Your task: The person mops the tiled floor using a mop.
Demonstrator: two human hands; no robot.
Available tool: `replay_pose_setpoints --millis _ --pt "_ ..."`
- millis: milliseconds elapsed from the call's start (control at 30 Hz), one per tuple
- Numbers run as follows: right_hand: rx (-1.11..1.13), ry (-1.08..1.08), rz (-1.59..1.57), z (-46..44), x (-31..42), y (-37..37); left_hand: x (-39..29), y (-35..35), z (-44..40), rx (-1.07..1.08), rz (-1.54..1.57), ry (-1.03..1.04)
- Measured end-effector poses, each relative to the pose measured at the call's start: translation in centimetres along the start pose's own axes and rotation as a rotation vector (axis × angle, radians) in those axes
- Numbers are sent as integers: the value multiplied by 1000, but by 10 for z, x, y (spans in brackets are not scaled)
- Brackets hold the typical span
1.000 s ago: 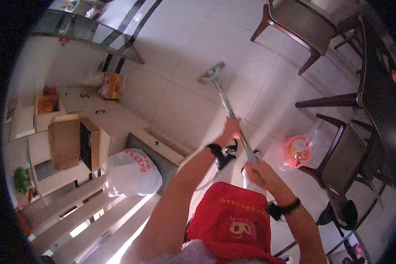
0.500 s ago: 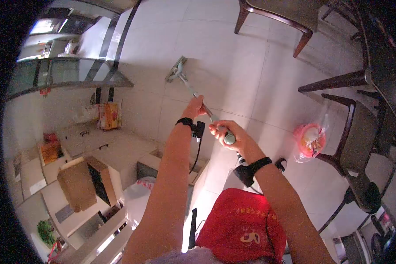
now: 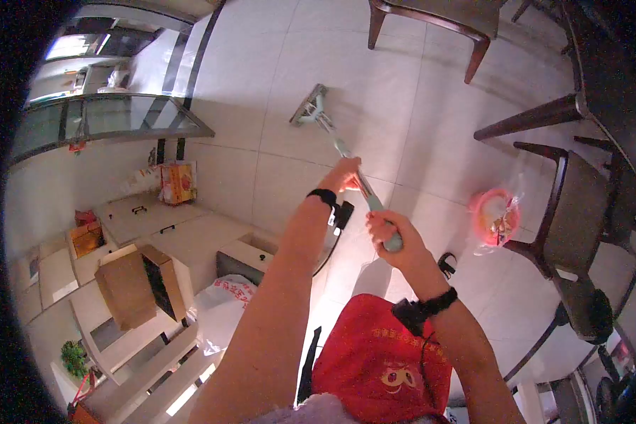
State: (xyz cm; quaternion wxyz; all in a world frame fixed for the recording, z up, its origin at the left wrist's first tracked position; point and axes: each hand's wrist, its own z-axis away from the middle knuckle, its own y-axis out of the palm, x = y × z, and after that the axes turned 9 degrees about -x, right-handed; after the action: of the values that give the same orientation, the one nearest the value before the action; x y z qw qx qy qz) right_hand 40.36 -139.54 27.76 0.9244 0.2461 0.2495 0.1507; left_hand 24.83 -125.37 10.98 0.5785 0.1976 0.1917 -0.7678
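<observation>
A long-handled mop (image 3: 340, 146) slants across the view, its flat pale head (image 3: 308, 104) on the tiled floor. My left hand (image 3: 346, 174) is wrapped round the middle of the pole. Farther back, my right hand (image 3: 396, 237) grips the light green handle end, with the rounded tip showing past the fingers. Each wrist wears a black band with a small device and a cable. Below my hands hangs a red apron (image 3: 374, 353) with yellow print, worn on my body.
Dark wooden chairs (image 3: 576, 212) and a table (image 3: 608, 78) stand on the right, near a pink bin (image 3: 493, 218) with a plastic liner. On the left are a cabinet (image 3: 162, 226), a cardboard box (image 3: 131, 290), a white plastic bag (image 3: 222, 304) and a glass door (image 3: 120, 116).
The mop head has slid to the right over the floor. Both hands have shifted right and slightly back toward me, still on the pole.
</observation>
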Motion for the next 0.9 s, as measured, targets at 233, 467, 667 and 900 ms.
replay_pose_setpoints --millis 233,467,667,900 --pt "61 146 -271 146 26 -84 37 153 81 -28 -181 -115" --pt "16 1 -209 256 10 -189 150 253 131 179 -611 320" --pt "-373 -231 246 362 -24 -261 254 337 223 176 -1412 835" --pt "-364 -392 984 468 -49 -342 284 403 345 94 -892 465"
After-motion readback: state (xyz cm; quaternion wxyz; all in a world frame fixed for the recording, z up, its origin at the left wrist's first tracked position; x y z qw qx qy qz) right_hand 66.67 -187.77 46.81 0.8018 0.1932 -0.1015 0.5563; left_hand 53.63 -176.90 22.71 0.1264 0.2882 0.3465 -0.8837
